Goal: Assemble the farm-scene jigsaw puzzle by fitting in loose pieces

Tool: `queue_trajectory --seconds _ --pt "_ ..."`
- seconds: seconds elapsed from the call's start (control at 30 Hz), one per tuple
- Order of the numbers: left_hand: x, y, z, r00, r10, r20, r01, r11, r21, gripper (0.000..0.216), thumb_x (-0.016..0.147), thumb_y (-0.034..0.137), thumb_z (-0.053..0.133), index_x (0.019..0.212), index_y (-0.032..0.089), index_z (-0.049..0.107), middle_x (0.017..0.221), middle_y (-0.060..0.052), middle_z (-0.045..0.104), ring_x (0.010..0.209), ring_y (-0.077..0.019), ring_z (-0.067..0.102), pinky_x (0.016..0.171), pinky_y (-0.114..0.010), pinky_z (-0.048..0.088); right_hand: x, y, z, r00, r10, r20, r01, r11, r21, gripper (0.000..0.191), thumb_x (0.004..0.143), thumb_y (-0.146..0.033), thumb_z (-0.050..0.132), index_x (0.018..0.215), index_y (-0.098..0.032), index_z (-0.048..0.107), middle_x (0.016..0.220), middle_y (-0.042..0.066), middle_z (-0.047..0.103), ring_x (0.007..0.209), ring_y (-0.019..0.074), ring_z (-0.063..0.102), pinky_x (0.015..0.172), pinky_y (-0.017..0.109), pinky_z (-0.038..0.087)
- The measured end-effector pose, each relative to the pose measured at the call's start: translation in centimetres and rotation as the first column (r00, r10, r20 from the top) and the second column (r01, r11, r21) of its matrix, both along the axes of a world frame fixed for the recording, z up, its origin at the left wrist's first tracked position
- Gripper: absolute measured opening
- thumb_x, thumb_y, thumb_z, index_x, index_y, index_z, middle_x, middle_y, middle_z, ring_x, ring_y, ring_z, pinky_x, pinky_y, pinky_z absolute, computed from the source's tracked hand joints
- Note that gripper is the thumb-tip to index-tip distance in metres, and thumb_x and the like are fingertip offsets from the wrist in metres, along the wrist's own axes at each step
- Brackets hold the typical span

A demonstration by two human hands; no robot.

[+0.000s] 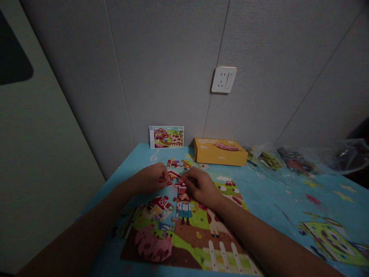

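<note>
A partly built farm jigsaw puzzle (184,234) lies on the blue patterned table (273,200), showing a pig, a cow, a farmer and a white fence. My left hand (150,177) rests at the puzzle's upper edge, fingers curled and pinching a red puzzle piece (173,176). My right hand (201,184) lies just right of it, fingers bent down onto the same red piece area. Both hands nearly meet over the puzzle's top. A few loose pieces (177,164) sit just beyond the hands.
A reference picture card (166,137) leans against the grey wall. A yellow puzzle box (220,151) lies beside it. Clear plastic bags with pieces (288,159) are spread at the right. A wall socket (224,79) is above the box.
</note>
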State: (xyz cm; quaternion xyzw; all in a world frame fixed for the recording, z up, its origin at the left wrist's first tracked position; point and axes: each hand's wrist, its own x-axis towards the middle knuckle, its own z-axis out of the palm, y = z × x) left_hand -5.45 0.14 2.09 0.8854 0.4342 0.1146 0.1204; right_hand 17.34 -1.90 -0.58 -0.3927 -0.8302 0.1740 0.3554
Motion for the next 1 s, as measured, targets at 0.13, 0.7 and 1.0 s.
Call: queue_trajectory --seconds 0.13,0.7,1.0 --pt "-0.3 0.2 0.0 0.997 0.071 -0.023 -0.071 0.997 0.002 0.026 0.078 0.041 0.055 0.085 0.017 0.056 0.089 -0.006 0.059 0.082 -0.0189 0.054 0.074 -0.029 0.041 0.0 0.1 0.0 1.000 -0.031 -0.003 0.031 1.000 -0.003 0.015 0.080 -0.009 0.054 0.087 -0.017 0.065 0.088 0.006 0.064 0.084 0.0169 0.057 0.077 0.028 0.042" --pt "-0.6 0.0 1.2 0.996 0.076 -0.055 -0.082 0.988 -0.127 0.029 0.072 0.040 0.063 0.092 0.018 0.063 0.090 -0.004 0.066 0.079 -0.0186 0.059 0.067 -0.026 0.040 -0.1 -0.1 0.3 0.998 -0.055 0.026 0.056 0.998 -0.042 0.014 0.078 -0.010 0.055 0.084 -0.017 0.065 0.084 0.005 0.064 0.079 0.0165 0.057 0.073 0.028 0.042" --pt "0.2 -0.3 0.8 0.999 -0.008 0.032 0.012 0.993 -0.119 0.019 0.071 0.029 0.060 0.086 0.020 0.066 0.087 -0.001 0.066 0.079 -0.0159 0.058 0.072 -0.024 0.040 0.0 0.0 0.2 0.999 -0.038 0.025 0.039 0.998 -0.040 0.014 0.078 -0.009 0.055 0.084 -0.018 0.065 0.085 0.005 0.065 0.080 0.0165 0.058 0.072 0.027 0.042"
